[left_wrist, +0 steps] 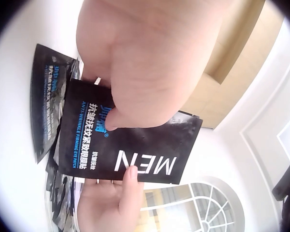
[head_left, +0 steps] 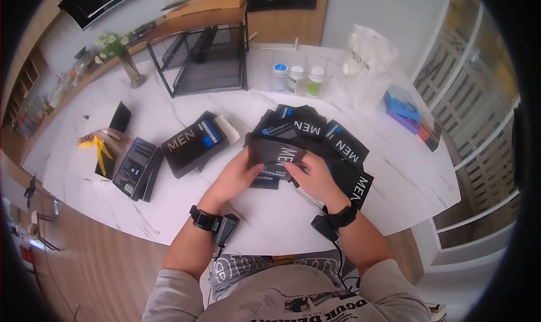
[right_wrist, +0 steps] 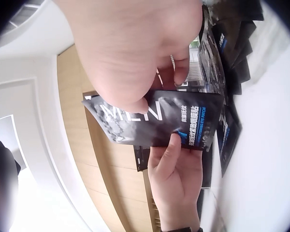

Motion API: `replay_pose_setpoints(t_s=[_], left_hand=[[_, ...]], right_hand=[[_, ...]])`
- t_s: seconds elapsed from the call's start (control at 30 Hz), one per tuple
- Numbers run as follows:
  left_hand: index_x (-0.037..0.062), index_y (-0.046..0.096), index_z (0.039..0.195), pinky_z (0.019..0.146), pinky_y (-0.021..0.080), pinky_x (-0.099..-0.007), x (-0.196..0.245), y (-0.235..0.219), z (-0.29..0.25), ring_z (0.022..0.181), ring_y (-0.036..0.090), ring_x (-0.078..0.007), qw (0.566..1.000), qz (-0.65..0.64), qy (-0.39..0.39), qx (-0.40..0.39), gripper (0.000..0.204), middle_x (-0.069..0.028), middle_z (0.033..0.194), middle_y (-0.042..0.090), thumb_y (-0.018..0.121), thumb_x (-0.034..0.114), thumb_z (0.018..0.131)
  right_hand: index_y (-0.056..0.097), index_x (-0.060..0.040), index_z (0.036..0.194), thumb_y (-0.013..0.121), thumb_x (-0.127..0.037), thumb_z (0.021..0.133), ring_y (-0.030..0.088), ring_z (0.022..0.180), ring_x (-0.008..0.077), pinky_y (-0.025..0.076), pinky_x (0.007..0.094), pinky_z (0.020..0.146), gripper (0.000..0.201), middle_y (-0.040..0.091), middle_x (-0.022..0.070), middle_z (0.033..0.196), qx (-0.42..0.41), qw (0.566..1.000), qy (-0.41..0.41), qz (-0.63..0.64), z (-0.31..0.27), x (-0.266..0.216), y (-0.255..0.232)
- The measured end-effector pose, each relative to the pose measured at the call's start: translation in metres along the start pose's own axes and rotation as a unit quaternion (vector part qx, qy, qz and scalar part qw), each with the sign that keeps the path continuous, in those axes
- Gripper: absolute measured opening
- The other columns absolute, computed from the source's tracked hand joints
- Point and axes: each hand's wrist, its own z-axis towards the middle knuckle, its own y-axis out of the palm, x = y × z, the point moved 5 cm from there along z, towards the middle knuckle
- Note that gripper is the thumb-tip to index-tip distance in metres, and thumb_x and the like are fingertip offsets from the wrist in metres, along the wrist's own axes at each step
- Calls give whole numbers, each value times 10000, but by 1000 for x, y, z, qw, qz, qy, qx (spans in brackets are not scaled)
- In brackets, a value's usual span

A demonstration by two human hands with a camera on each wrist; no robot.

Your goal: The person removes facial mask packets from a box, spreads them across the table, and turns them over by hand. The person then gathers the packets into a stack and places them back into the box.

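Both hands hold a black "MEN" sachet [head_left: 270, 151] [left_wrist: 135, 145] [right_wrist: 159, 118] above a spread of similar black sachets [head_left: 345, 144]. The left hand [head_left: 234, 178] [left_wrist: 150, 58] grips one end, its thumb lying on the printed face beside the blue lettering. At the other end the right hand [head_left: 316, 181] [right_wrist: 130, 53] pinches the sachet with its thumb on the face near the white "MEN" letters. Fingers behind the sachet are partly hidden. A black "MEN" box [head_left: 194, 144] with an open white flap lies left of the hands.
More black packets [head_left: 138, 170] and a yellow ribbon [head_left: 101, 147] lie at the left. Behind stand a black mesh rack [head_left: 208, 76], a clear organizer with bottles [head_left: 294, 79], a flower vase [head_left: 132, 73] and a white bag [head_left: 372, 57]. Blue and purple packs [head_left: 403, 105] sit at right.
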Motion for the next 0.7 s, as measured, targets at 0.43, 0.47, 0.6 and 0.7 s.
replay_pose_setpoints(t_s=[0.43, 0.47, 0.6, 0.7], left_hand=[[62, 469, 1407, 1029, 459, -408, 52, -113, -23, 1213, 550, -328, 887, 448, 22, 112, 766, -185, 1332, 540, 839, 193, 749], [68, 451, 1431, 1067, 430, -433, 45, -128, -26, 1279, 504, -368, 844, 521, 10, 128, 863, -224, 1395, 494, 873, 264, 704], [109, 381, 1501, 1126, 377, -441, 24, -153, -25, 1377, 400, -403, 821, 524, -224, 36, 1117, -260, 1475, 411, 896, 421, 561], [134, 375, 1511, 1118, 392, -437, 26, -153, -20, 1357, 426, -389, 838, 485, -249, 2, 1118, -217, 1454, 446, 881, 417, 555]], right_hand=[[649, 2, 1047, 639, -98, 963, 500, 684, 36, 414, 207, 605, 131, 612, -26, 814, 52, 955, 155, 247, 6, 14, -17], [648, 1, 1042, 637, -98, 964, 498, 684, 36, 414, 207, 606, 127, 609, -28, 813, 53, 950, 156, 266, 6, 15, -18], [642, -6, 1029, 628, -99, 968, 494, 683, 37, 414, 207, 608, 112, 598, -32, 806, 55, 940, 148, 304, 7, 14, -18], [638, -10, 1027, 621, -99, 971, 494, 681, 38, 413, 206, 609, 106, 590, -36, 800, 59, 940, 148, 302, 7, 14, -17]])
